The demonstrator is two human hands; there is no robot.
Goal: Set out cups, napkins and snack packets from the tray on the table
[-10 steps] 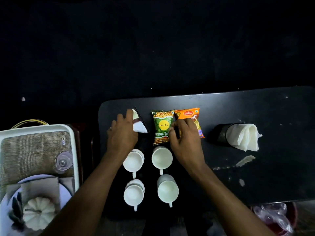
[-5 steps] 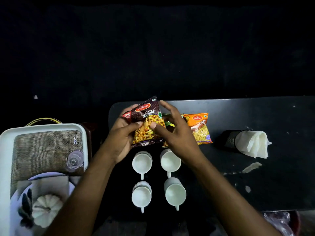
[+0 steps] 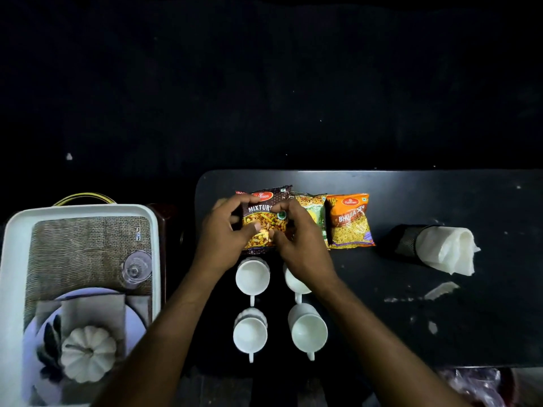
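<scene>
Head view: we held the dark brown "Mixture" snack packet (image 3: 264, 221) at the left end of the packet row.
Our left hand (image 3: 223, 239) and right hand (image 3: 302, 251) both pinched it, low over the black table (image 3: 440, 201). We judged a careless release could knock the white ceramic cup (image 3: 252, 276) just below or overlap the green foil packet (image 3: 316, 215).
</scene>
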